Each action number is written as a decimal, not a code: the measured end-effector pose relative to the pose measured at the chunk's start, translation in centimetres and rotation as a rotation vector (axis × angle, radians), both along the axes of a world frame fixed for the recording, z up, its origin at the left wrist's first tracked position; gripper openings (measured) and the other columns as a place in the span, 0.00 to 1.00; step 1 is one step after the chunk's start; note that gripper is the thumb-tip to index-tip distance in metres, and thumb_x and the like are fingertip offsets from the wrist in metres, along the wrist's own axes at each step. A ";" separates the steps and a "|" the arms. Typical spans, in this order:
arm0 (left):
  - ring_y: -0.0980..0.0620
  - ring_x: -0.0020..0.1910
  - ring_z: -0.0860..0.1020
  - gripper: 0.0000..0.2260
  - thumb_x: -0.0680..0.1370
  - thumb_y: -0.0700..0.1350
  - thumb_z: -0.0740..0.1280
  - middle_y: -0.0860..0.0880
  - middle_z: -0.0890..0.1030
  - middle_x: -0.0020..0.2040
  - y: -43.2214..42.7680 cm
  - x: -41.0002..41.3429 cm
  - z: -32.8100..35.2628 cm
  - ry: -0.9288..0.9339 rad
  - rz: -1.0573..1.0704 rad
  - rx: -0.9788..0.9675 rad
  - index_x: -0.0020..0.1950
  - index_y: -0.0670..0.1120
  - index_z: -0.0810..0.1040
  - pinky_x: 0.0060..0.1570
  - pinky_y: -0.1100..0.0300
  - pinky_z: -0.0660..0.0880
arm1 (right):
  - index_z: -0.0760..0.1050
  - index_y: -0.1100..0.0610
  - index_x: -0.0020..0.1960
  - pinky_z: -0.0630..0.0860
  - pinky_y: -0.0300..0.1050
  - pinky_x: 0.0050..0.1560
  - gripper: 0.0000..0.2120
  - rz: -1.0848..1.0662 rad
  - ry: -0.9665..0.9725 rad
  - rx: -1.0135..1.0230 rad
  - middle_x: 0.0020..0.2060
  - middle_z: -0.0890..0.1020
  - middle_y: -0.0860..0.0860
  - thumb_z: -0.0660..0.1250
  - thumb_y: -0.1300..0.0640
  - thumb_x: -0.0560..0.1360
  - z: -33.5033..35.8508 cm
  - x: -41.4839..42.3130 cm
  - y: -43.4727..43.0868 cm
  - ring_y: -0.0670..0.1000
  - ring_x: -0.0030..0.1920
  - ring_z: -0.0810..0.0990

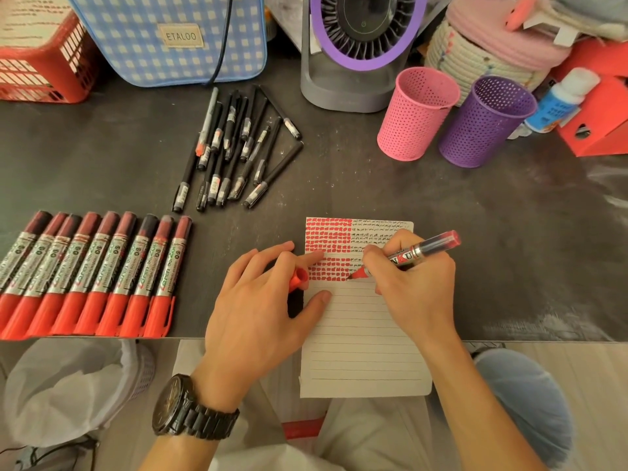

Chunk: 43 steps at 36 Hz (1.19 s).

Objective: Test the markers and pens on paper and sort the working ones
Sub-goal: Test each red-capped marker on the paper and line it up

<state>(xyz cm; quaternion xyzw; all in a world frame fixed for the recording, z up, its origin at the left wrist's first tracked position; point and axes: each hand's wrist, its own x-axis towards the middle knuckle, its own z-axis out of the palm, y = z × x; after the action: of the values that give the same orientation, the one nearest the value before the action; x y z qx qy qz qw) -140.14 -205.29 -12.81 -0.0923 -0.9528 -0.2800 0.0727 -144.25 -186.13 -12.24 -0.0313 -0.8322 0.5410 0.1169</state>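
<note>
Right hand [414,283], centre-right of frame: fingers grasp red marker [421,251], tip touching lined paper [363,351] at end of red mark row. Left hand [261,300], centre: fingertips press paper's left edge, red cap [299,278] held between index finger and thumb. Capped markers [91,273] in row on bench [102,158], left. Black pens [238,147] piled, upper centre.
</note>
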 end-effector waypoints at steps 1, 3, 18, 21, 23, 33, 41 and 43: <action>0.57 0.72 0.70 0.16 0.77 0.63 0.64 0.61 0.79 0.66 0.0 0.0 0.0 0.000 -0.001 -0.002 0.49 0.64 0.56 0.74 0.50 0.63 | 0.73 0.61 0.31 0.72 0.46 0.28 0.14 0.001 0.002 0.002 0.22 0.75 0.54 0.72 0.64 0.73 0.0 0.0 0.0 0.53 0.25 0.74; 0.58 0.72 0.70 0.14 0.77 0.63 0.64 0.62 0.78 0.66 0.0 0.0 -0.1 0.005 -0.002 -0.002 0.48 0.61 0.59 0.73 0.51 0.63 | 0.74 0.60 0.30 0.72 0.43 0.27 0.14 0.003 0.004 0.000 0.22 0.76 0.53 0.73 0.64 0.73 -0.1 0.0 0.1 0.50 0.24 0.75; 0.58 0.72 0.69 0.13 0.77 0.65 0.62 0.62 0.78 0.66 -0.1 0.0 0.0 -0.006 -0.010 -0.003 0.47 0.60 0.61 0.74 0.51 0.63 | 0.73 0.62 0.30 0.71 0.46 0.26 0.15 -0.002 0.004 -0.033 0.22 0.75 0.54 0.72 0.65 0.74 0.0 0.0 0.1 0.50 0.23 0.73; 0.58 0.72 0.69 0.13 0.77 0.64 0.63 0.62 0.78 0.66 0.0 0.0 0.0 -0.004 -0.009 -0.006 0.48 0.61 0.60 0.74 0.52 0.62 | 0.74 0.60 0.30 0.73 0.47 0.27 0.15 -0.002 -0.004 -0.041 0.22 0.76 0.53 0.73 0.64 0.74 0.0 0.0 0.1 0.48 0.23 0.74; 0.58 0.72 0.69 0.13 0.77 0.64 0.63 0.61 0.78 0.66 0.0 0.0 0.1 -0.006 -0.007 -0.006 0.48 0.61 0.60 0.74 0.51 0.62 | 0.75 0.60 0.30 0.74 0.47 0.28 0.15 -0.001 -0.009 -0.019 0.22 0.76 0.52 0.73 0.64 0.74 0.0 0.0 0.0 0.50 0.24 0.75; 0.57 0.72 0.70 0.17 0.77 0.64 0.64 0.60 0.79 0.66 0.0 0.0 0.1 -0.005 0.000 -0.011 0.50 0.66 0.53 0.74 0.48 0.64 | 0.74 0.61 0.30 0.71 0.44 0.26 0.15 -0.003 0.002 -0.051 0.21 0.76 0.53 0.72 0.65 0.74 0.1 0.0 0.0 0.50 0.23 0.74; 0.59 0.73 0.68 0.14 0.78 0.63 0.65 0.63 0.77 0.66 -0.2 0.0 0.0 0.002 -0.009 -0.022 0.48 0.63 0.59 0.74 0.54 0.60 | 0.74 0.54 0.33 0.68 0.37 0.25 0.16 -0.044 -0.007 -0.403 0.22 0.74 0.48 0.73 0.57 0.78 1.0 -0.3 0.6 0.45 0.22 0.70; 0.61 0.73 0.67 0.13 0.78 0.64 0.64 0.65 0.77 0.66 -0.2 0.0 -0.1 0.004 -0.002 -0.030 0.48 0.61 0.61 0.74 0.57 0.57 | 0.75 0.52 0.34 0.68 0.36 0.26 0.15 -0.050 -0.015 -0.485 0.23 0.74 0.48 0.73 0.53 0.78 1.5 -0.3 0.8 0.45 0.23 0.70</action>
<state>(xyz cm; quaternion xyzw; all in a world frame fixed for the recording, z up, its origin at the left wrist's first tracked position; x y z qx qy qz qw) -140.13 -205.52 -12.89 -0.0950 -0.9566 -0.2655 0.0731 -144.58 -185.31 -10.78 -0.0829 -0.6777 0.7218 0.1132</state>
